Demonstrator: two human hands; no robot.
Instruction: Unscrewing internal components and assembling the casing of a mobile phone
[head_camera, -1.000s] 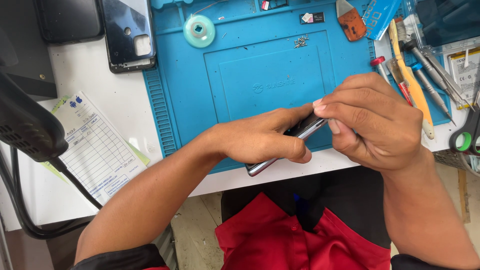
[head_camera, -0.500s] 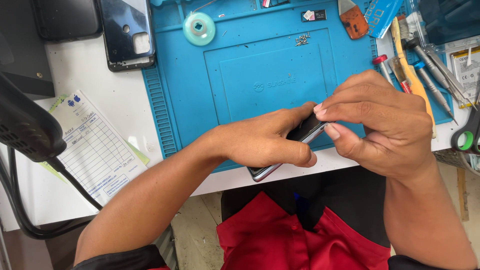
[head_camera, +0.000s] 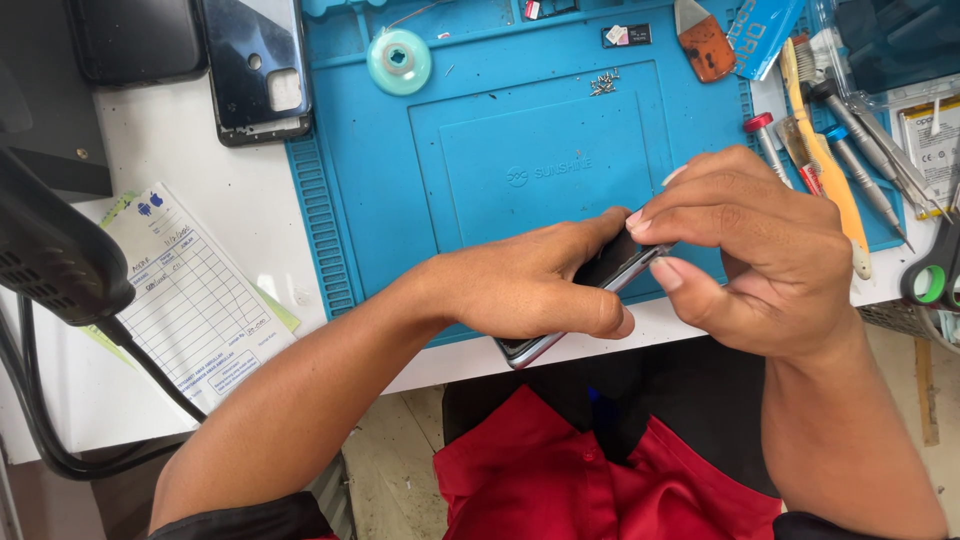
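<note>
A dark smartphone (head_camera: 606, 272) with a silver edge is held tilted over the near edge of the blue work mat (head_camera: 520, 150). My left hand (head_camera: 525, 285) wraps around the phone's lower part, thumb along its side. My right hand (head_camera: 760, 255) pinches the phone's upper end between thumb and forefinger. Most of the phone is hidden under both hands.
A dark phone back cover (head_camera: 255, 65) lies at the mat's upper left, beside a teal tape roll (head_camera: 399, 60). Small screws (head_camera: 604, 82) lie on the mat. Screwdrivers and tweezers (head_camera: 850, 130) crowd the right side, with scissors (head_camera: 935, 270). A printed form (head_camera: 195, 295) and a black cable (head_camera: 60, 290) lie on the left.
Both hands have stayed on the phone at the mat's near edge. My right fingers shifted slightly along the phone's upper end.
</note>
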